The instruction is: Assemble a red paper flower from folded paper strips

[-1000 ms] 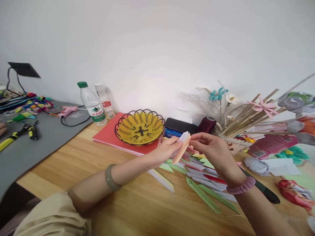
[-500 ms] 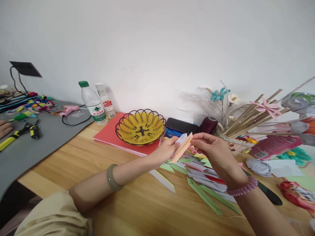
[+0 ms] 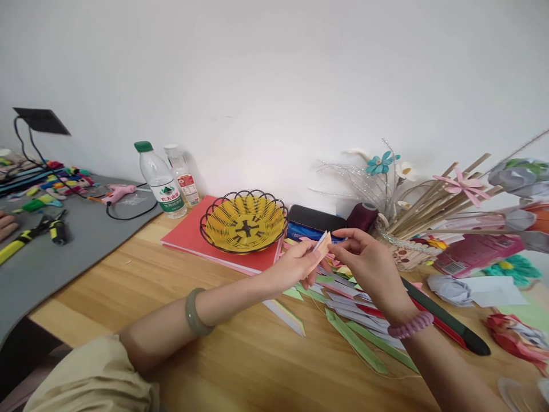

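Note:
A small folded paper piece [image 3: 321, 252], pale orange on one face and white on the other, is held above the table. My left hand [image 3: 295, 264] grips its lower left side, with the thumb across the orange face. At its upper right edge, my right hand [image 3: 364, 254] pinches the paper between thumb and fingers. Under and beside my hands lie several folded paper strips [image 3: 355, 313] in white, green and red. A green strip [image 3: 354, 341] lies nearest me. Behind my left hand, a yellow woven basket [image 3: 240, 222] with a black rim rests on red paper [image 3: 184, 233].
Two bottles [image 3: 165, 183] stand by the wall. Right of the basket are a dark phone [image 3: 316, 216], a maroon thread spool [image 3: 362, 217], and sticks with paper flowers [image 3: 461, 186]. A dark green handled tool [image 3: 454, 323] lies right. Pliers [image 3: 30, 233] and another person's hand [image 3: 6, 224] are far left.
The orange and white paper has turned and looks narrower, more closed together. My left thumb now lies over its orange face, and my right hand has shifted slightly left.

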`<state>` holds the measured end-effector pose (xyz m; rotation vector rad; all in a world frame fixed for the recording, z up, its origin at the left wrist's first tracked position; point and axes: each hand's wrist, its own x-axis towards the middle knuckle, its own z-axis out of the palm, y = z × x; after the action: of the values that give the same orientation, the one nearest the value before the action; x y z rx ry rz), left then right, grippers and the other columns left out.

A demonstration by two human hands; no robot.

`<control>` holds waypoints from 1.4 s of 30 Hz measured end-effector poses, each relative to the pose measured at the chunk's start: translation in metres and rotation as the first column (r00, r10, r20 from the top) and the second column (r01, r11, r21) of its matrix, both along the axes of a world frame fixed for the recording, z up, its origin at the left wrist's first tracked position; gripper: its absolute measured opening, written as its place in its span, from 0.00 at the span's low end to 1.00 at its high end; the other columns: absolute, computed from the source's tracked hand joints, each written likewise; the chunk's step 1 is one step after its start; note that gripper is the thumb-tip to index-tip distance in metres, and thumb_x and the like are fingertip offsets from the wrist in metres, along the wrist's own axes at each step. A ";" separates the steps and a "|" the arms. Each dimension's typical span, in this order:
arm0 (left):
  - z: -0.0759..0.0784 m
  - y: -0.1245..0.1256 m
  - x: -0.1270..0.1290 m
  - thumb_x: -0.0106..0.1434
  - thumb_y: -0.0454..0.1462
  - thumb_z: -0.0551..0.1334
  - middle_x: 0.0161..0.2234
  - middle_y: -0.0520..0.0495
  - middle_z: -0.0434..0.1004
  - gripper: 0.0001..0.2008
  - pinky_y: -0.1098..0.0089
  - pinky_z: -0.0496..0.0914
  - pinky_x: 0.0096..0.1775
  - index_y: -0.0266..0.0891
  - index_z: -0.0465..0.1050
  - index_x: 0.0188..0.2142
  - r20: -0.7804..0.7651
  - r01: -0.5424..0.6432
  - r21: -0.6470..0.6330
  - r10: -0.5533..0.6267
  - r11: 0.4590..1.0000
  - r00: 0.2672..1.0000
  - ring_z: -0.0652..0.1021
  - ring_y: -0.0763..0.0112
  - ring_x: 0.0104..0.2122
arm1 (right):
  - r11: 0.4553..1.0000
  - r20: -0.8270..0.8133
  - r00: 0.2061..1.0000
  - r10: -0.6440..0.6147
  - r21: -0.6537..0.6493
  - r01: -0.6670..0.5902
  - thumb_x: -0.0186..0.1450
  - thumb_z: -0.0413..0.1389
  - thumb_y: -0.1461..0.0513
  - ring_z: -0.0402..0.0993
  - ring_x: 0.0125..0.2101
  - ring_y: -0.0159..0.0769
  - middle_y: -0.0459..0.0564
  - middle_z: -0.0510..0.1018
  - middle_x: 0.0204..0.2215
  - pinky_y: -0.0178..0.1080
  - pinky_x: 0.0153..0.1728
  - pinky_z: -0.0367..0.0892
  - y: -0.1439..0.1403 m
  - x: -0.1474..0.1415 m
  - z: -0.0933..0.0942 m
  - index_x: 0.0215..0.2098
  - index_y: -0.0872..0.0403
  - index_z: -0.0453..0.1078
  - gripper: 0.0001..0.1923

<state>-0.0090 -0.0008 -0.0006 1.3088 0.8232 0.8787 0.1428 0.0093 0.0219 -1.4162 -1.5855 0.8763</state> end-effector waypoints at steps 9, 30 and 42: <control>-0.003 0.004 -0.001 0.60 0.45 0.53 0.28 0.49 0.70 0.15 0.77 0.56 0.18 0.35 0.64 0.38 0.066 -0.055 -0.124 0.064 0.991 0.996 0.62 0.83 0.15 | 0.955 0.350 0.914 -0.205 0.275 0.110 0.58 0.50 0.58 0.70 0.25 0.35 0.48 0.76 0.25 0.37 0.27 0.61 0.011 0.022 0.008 0.38 0.54 0.68 0.11; 0.022 -0.001 -0.010 0.60 0.44 0.54 0.26 0.50 0.69 0.14 0.74 0.61 0.25 0.33 0.68 0.31 0.006 0.135 -0.118 -0.136 0.984 0.991 0.65 0.81 0.19 | 0.984 -0.084 0.980 0.180 0.013 -0.179 0.51 0.60 0.51 0.70 0.28 0.33 0.48 0.74 0.28 0.35 0.27 0.66 0.000 0.006 0.015 0.37 0.55 0.68 0.20; 0.029 -0.004 -0.008 0.63 0.44 0.49 0.19 0.54 0.61 0.18 0.74 0.55 0.22 0.34 0.64 0.24 -0.145 0.126 -0.061 -0.134 0.990 0.980 0.60 0.81 0.17 | 0.973 0.055 0.971 0.231 -0.007 -0.231 0.55 0.57 0.53 0.68 0.25 0.32 0.46 0.74 0.25 0.34 0.25 0.62 -0.003 0.001 0.009 0.32 0.53 0.68 0.13</control>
<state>-0.0170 -0.0050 0.0279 1.3794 0.8600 0.6583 0.1436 0.0066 0.0312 -1.2830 -1.8185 0.9791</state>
